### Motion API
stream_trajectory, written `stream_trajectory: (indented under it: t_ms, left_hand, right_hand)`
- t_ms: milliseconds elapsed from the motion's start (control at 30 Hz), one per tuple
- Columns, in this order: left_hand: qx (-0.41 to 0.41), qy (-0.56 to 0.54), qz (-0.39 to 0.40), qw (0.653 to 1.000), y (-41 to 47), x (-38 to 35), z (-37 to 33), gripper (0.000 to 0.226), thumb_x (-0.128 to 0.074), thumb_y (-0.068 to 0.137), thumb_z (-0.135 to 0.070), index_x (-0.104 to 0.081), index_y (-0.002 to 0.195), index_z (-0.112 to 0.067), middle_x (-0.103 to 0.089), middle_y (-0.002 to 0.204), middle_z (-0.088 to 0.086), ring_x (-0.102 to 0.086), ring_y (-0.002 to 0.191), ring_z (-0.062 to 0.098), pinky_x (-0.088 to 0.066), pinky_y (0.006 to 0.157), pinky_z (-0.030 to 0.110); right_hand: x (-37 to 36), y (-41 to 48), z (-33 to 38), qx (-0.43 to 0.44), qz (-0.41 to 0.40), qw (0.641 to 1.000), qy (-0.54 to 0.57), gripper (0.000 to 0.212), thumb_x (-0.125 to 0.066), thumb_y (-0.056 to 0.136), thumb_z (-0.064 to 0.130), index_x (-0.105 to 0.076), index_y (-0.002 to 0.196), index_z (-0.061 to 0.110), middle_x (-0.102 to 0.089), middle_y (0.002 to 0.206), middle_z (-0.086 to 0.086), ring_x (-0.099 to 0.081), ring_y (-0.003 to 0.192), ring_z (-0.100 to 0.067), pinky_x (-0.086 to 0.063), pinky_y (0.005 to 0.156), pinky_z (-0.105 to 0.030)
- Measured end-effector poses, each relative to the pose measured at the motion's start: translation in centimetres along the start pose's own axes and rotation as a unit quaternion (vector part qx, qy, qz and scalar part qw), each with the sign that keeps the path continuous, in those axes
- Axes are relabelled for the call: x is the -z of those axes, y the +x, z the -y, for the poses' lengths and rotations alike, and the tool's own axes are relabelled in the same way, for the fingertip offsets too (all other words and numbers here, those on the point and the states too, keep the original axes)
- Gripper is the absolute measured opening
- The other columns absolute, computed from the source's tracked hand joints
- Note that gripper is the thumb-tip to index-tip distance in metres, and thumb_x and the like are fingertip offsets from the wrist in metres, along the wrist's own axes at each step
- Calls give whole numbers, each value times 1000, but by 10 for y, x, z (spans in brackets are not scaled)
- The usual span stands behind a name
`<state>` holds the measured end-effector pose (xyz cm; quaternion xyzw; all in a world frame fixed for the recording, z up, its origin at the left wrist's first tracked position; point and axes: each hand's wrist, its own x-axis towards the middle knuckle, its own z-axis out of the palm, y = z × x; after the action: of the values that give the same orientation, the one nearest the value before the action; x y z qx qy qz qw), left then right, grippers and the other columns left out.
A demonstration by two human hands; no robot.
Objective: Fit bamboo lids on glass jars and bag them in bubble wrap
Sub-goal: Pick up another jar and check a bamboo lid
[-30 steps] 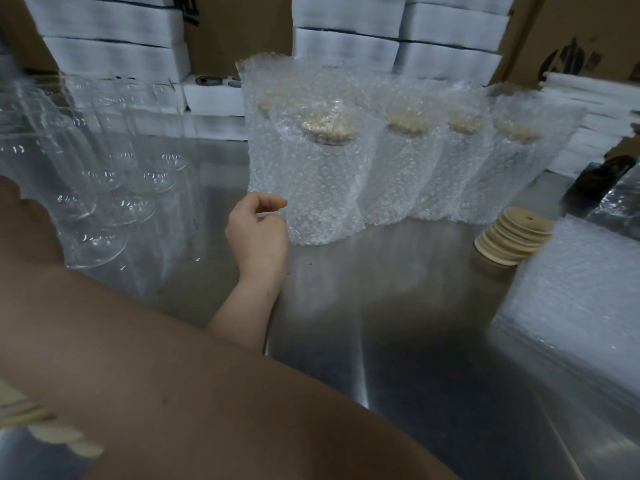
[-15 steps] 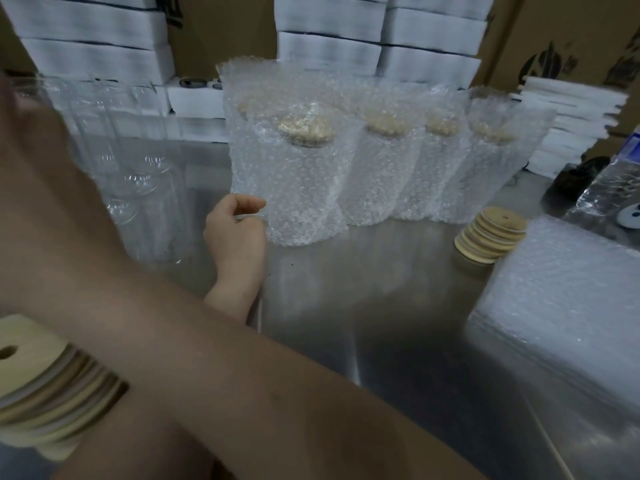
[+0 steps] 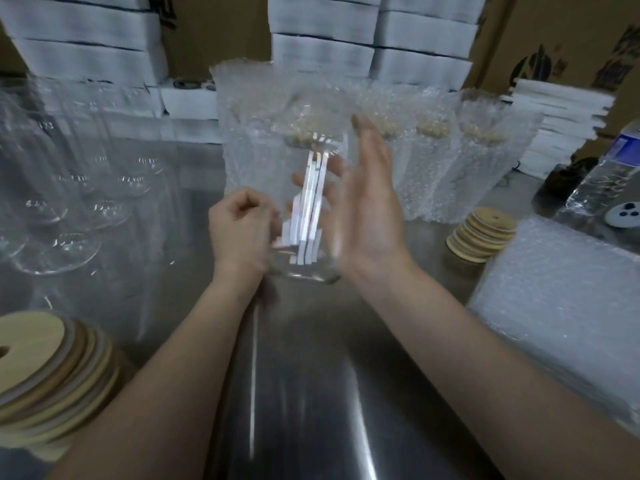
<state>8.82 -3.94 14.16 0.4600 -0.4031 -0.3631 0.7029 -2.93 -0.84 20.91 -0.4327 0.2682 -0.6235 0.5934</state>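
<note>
Already some bagged jars (image 3: 436, 174) stand at the back of the desk (image 3: 311, 393), but one glass jar (image 3: 304, 216), no lid yet, is up between the left hand (image 3: 242, 233), its grip curled on it, and the flat, open right hand (image 3: 370, 209), while many bare jars (image 3: 69, 202) wait.

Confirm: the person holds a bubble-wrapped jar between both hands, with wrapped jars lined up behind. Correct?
No. The head view shows the jar is bare glass, not bubble-wrapped; it is between the left hand and right hand, wrapped jars behind.
</note>
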Motion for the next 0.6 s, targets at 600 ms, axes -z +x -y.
stream_trajectory:
  t_ms: [600]
  left_hand:
    - [4, 153, 182, 971, -46, -49, -29, 66, -51, 70, -70, -51, 122, -30, -59, 102, -12, -63, 95, 14, -49, 83, 33]
  right_hand:
    - [51, 7, -12, 102, -143, 964, -197, 57, -43, 96, 47, -36, 142, 13, -45, 146, -16, -49, 133, -30, -42, 108, -53]
